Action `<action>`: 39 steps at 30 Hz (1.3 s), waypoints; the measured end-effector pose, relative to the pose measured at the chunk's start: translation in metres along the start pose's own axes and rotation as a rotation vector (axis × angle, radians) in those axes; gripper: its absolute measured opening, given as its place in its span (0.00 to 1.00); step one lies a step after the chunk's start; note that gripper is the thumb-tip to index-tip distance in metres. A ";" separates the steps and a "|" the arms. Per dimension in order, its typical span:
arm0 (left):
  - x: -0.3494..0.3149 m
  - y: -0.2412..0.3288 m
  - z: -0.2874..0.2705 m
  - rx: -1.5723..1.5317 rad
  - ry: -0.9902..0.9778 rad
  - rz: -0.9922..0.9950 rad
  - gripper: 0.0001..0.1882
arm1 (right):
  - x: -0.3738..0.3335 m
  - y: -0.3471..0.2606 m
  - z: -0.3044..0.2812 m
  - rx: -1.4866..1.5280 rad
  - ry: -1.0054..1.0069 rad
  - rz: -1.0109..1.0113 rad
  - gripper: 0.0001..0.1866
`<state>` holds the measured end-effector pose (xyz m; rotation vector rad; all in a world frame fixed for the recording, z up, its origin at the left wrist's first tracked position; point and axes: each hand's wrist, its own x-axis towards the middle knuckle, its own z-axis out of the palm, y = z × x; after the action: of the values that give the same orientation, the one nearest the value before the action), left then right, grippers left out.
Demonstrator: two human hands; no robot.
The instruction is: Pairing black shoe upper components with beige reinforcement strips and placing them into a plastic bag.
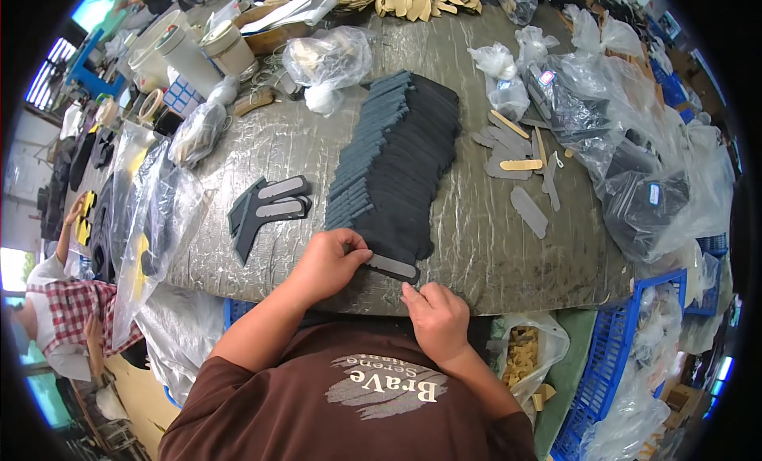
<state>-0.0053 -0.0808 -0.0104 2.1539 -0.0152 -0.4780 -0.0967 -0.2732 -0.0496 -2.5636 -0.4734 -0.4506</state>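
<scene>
A long stack of overlapping dark fabric pieces (405, 155), with blue-green edges along its left side, runs down the middle of the table. At its near end a grey rounded strip (391, 265) lies along a black piece. My left hand (329, 263) pinches the left end of that strip between thumb and forefinger. Close to the strip's right end is my right hand (436, 314), its fingers drawn together; what they hold, if anything, is too small to make out. Left of the stack are a few black pieces (252, 223), two topped with grey strips.
Loose grey strips (528, 211) and wooden sticks (521, 165) lie to the right, beside plastic-wrapped bundles (643, 195). White tubs (228, 48) and tan cut pieces (425, 1) occupy the far side. A blue crate (611, 366) stands below right. Another person (75, 318) is at the left.
</scene>
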 end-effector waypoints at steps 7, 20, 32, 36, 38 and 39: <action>0.001 -0.004 0.002 0.010 0.018 0.050 0.08 | 0.000 0.002 0.005 -0.009 0.033 -0.044 0.10; -0.002 -0.010 0.017 0.424 0.170 0.384 0.05 | -0.002 0.003 0.006 -0.026 0.047 -0.051 0.08; -0.007 -0.024 -0.082 0.372 0.407 0.061 0.05 | 0.031 -0.002 0.001 0.171 0.080 0.049 0.14; -0.002 -0.047 -0.106 0.448 0.524 0.048 0.13 | 0.044 0.005 0.026 0.027 -0.088 -0.024 0.14; -0.006 -0.059 -0.091 0.223 0.480 0.277 0.18 | 0.038 0.005 0.022 0.046 -0.136 -0.005 0.11; -0.017 -0.052 -0.079 0.190 0.395 0.318 0.23 | 0.035 0.004 0.020 0.110 -0.118 -0.005 0.10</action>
<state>-0.0024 0.0152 -0.0051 2.3418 -0.1857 0.1400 -0.0596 -0.2577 -0.0538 -2.4918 -0.5314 -0.2681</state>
